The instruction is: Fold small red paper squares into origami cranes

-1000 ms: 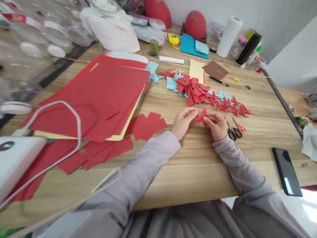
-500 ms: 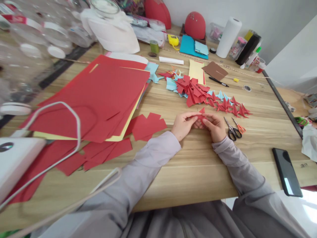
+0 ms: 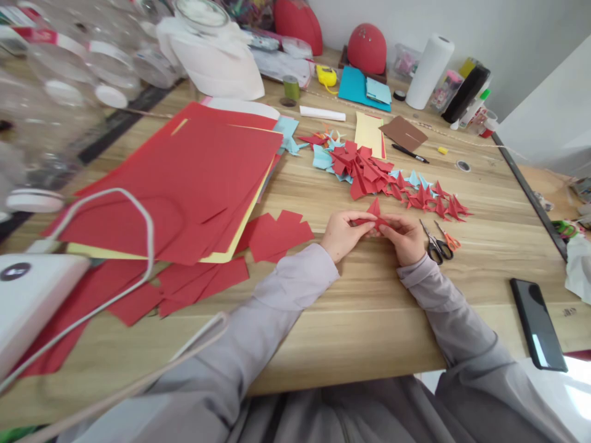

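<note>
You are holding the red folded paper (image 3: 376, 211) above the near part of the table (image 3: 369, 320), to the left of the black scissors (image 3: 433, 241) and near them. Your left hand (image 3: 344, 234) is pinching its left side, thumb against fingers; your right hand (image 3: 402, 237) is pinching its right side the same way, and is being the closer one to the black scissors. Both hands are clamping on this one piece, fingertips nearly meeting.

Handling, as a judgement: you are dealing with something very light, fairly crisp along the creases, softer across the flat faces. It is probably not slipping much under dry fingers, but it is likely crushing or tearing if squeezed hard. The folded edges, low on each side, are looking like the best hold; the thin tip is looking like the weak spot.

Direction: one sharp tip is pointing away from you, beyond the line of the black scissors, toward the red folded pile (image 3: 362, 166) lying past them on the left. Whether that tip is rising or leaning, you are not showing clearly. The long axis is seemingly running side to side between your hands, roughly toward the black scissors, but your fingers are hiding the ends.
</note>
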`<state>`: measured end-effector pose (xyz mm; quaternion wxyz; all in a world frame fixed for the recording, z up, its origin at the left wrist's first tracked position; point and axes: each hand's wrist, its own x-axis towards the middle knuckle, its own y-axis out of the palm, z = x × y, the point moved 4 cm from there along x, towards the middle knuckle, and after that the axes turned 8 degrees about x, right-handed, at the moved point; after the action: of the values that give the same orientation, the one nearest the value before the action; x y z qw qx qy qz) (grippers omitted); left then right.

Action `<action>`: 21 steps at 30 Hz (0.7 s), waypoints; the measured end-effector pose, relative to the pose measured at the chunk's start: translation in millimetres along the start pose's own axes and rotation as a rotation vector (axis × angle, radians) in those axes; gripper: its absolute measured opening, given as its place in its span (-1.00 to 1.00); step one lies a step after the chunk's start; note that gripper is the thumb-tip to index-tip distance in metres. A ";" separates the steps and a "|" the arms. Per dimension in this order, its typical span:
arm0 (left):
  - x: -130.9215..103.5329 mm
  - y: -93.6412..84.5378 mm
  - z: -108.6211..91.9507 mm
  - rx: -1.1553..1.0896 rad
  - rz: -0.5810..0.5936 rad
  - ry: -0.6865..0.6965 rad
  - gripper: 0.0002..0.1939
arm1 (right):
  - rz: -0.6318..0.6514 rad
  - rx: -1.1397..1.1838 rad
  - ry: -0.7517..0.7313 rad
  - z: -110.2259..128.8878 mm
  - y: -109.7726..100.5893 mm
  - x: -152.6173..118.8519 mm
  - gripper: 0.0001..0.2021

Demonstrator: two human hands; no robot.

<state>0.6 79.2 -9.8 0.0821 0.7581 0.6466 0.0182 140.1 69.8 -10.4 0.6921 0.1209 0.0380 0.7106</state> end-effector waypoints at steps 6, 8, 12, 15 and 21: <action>-0.3 -2.4 -2.1 -0.022 -0.052 -0.046 -0.83 | -0.004 0.008 0.044 -4.2 -1.9 0.2 -0.65; -0.2 -1.5 -2.0 -0.015 -0.029 -0.041 -0.80 | -0.010 0.011 0.042 -6.6 -3.6 0.8 -0.68; -0.4 0.6 -0.9 -0.024 0.010 -0.036 -0.75 | -0.031 0.032 0.024 -8.8 -5.6 1.7 -0.75; -0.4 0.2 -0.5 -0.031 0.002 -0.044 -0.81 | -0.044 0.007 0.022 -7.7 -5.2 1.5 -0.82; -1.4 -0.5 -2.0 -0.057 0.000 -0.048 -0.86 | -0.030 -0.039 0.006 -4.1 -4.0 0.5 -0.93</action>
<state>-0.4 78.1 -7.8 0.1191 0.7557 0.6438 0.0183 143.0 70.8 -15.2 0.7047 0.1045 0.0281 0.7012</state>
